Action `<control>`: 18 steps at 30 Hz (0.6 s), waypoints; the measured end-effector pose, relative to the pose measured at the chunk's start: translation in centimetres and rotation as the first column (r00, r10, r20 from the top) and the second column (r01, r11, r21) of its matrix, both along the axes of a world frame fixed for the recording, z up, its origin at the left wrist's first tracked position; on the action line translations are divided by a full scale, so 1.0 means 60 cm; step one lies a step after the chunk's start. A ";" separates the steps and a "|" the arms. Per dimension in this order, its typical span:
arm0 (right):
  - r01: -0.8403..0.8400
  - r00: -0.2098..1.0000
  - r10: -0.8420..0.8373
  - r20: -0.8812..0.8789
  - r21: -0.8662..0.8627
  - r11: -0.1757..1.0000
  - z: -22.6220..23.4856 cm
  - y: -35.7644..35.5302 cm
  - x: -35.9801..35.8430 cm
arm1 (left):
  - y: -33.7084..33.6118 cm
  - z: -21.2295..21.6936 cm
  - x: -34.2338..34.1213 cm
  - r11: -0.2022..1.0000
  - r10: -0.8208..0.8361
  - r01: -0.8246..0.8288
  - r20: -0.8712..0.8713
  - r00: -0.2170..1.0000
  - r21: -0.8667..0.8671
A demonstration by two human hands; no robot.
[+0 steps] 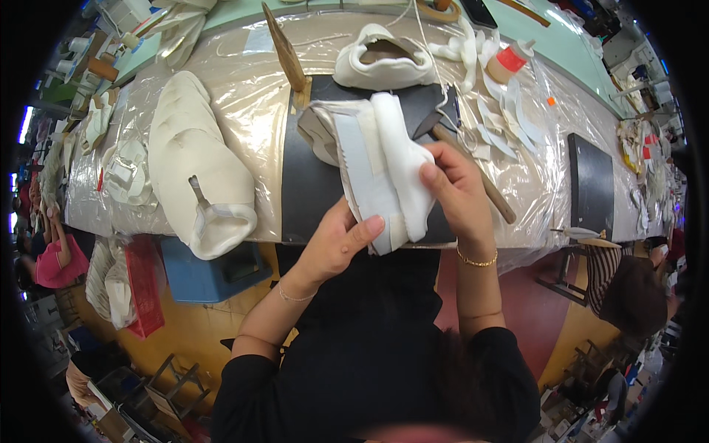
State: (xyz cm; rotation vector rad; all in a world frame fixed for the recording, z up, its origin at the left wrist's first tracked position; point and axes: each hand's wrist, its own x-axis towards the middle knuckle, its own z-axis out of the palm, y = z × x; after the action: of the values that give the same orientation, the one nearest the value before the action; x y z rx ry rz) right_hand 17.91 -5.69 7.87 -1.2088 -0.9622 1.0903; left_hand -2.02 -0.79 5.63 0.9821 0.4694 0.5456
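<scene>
Both of my hands hold a white padded piece point(405, 159) upright over the near part of a black board point(310, 199). It has a thick puffy roll on its right side and a flatter pale layered panel on its left. My left hand point(336, 240) grips the lower left edge, thumb across the front. My right hand point(459, 184) pinches the puffy roll at its right side. Behind it a white hollow padded shape point(384, 70) rests with its opening showing. A hammer-like tool with a wooden handle point(484, 181) lies just right of my right hand.
A large cream sleeve-shaped piece point(188, 140) lies at left on the plastic-covered table. A pointed wooden stick point(284, 48) stands behind the board. Pale strips point(506, 111) and a red-banded bottle point(509, 60) are at far right. Another black board point(591, 184) and a blue stool point(210, 269) flank me.
</scene>
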 end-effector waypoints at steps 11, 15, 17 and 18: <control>0.317 0.948 -0.314 -0.058 0.284 0.905 0.005 0.036 -0.038 | -0.007 0.044 0.029 0.966 0.253 -0.250 0.047 0.966 -0.062; 0.093 0.649 -0.507 0.567 0.602 0.793 0.025 0.016 -0.026 | -0.006 0.066 0.029 0.922 0.370 -0.373 0.045 0.928 0.109; 0.039 0.634 -0.450 0.629 0.554 0.831 0.031 0.004 -0.032 | -0.014 0.073 0.021 0.920 0.351 -0.345 0.001 0.936 0.187; 0.016 0.631 -0.411 0.658 0.518 0.855 0.030 0.002 -0.037 | -0.017 0.073 0.016 0.918 0.342 -0.328 -0.026 0.939 0.224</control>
State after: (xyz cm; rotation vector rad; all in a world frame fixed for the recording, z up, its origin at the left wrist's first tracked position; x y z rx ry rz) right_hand 15.69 -5.56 9.67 -1.3278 -1.5546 0.0550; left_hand -1.04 -1.82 10.02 1.1380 0.6531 0.8911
